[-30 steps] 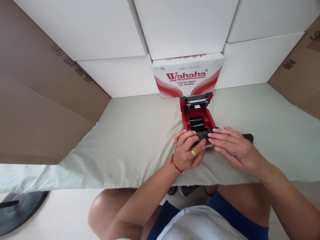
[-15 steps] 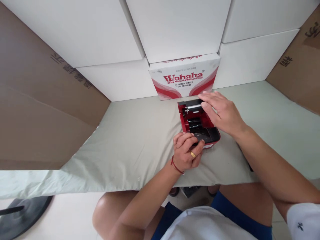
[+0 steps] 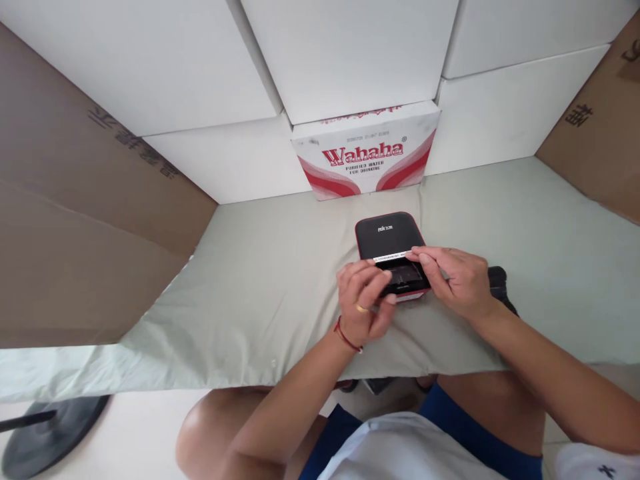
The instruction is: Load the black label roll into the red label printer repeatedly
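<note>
A small black-and-red receipt printer [image 3: 393, 233] lies on the cloth-covered table with its lid down. A white label strip [image 3: 393, 257] with fine print crosses its top, and a glossy dark window [image 3: 405, 274] sits nearer to me. My left hand [image 3: 364, 299], with a gold ring and a red cord bracelet, curls its fingers over the printer's near left side. My right hand [image 3: 457, 279] presses thumb and fingers together at the right end of the strip. The printer's inside is hidden under the lid.
Partly behind my right wrist lies a black object [image 3: 499, 283]. A white-and-red Wahaha water carton [image 3: 370, 157] stands behind the printer against stacked white boxes [image 3: 350, 60]. Brown cardboard panels flank both sides [image 3: 90, 220]. The table's front edge runs close to my knees.
The printer's lid, raised before with its metal roller showing, is now down. My right hand has come down and nearer to me, onto the right edge. My left hand stays at the near left side.
</note>
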`<state>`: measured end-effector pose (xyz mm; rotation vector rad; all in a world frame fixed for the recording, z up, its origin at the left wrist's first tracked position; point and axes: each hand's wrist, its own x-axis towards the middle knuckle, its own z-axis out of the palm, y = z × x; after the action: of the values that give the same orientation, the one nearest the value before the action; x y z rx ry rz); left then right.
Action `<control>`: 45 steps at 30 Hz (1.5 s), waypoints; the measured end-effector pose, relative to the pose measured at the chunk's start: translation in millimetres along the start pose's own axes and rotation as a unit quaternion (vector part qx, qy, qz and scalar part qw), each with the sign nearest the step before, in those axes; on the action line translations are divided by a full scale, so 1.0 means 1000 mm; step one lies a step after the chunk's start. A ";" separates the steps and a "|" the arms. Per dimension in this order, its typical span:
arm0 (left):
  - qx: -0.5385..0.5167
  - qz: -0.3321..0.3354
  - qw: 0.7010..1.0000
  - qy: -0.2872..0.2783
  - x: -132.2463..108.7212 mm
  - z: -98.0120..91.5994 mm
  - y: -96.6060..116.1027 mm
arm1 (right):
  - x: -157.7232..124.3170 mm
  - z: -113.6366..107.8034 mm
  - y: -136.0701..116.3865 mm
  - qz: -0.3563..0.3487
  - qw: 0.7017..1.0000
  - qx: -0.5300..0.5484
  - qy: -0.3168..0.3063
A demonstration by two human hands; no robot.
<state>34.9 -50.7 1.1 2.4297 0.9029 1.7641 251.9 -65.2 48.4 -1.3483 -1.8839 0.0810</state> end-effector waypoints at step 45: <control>-0.533 -0.432 0.727 -0.036 -0.001 0.020 -0.060 | 0.062 -0.027 -0.016 -0.019 0.972 -0.020 -0.232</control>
<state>25.6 5.4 -26.4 1.0322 0.5496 1.2023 249.4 -31.1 109.2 -1.4067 -2.3059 0.3693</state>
